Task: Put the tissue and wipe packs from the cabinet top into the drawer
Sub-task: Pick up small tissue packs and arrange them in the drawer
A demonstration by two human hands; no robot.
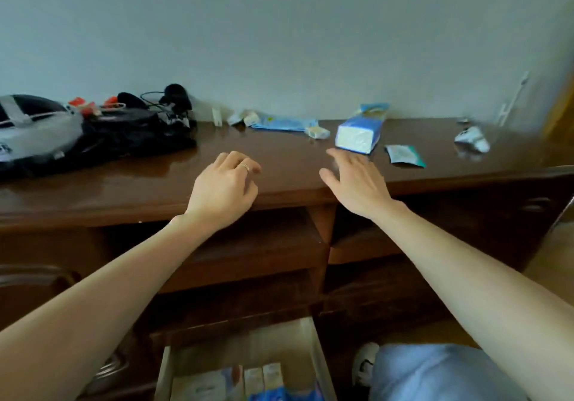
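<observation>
Since the tissue pack (358,135), right of centre, looks light and squashy, the outstretched empty right hand (357,180) should clasp its long sides, while the left hand (225,187) hangs loosely curled, empty.

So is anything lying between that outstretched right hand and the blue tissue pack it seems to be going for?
Nothing visible. The right hand is open, its fingers just short of the blue tissue pack, with only bare cabinet top between them. The small green sachet lies off to the right, and the drawer below stands open.
</observation>
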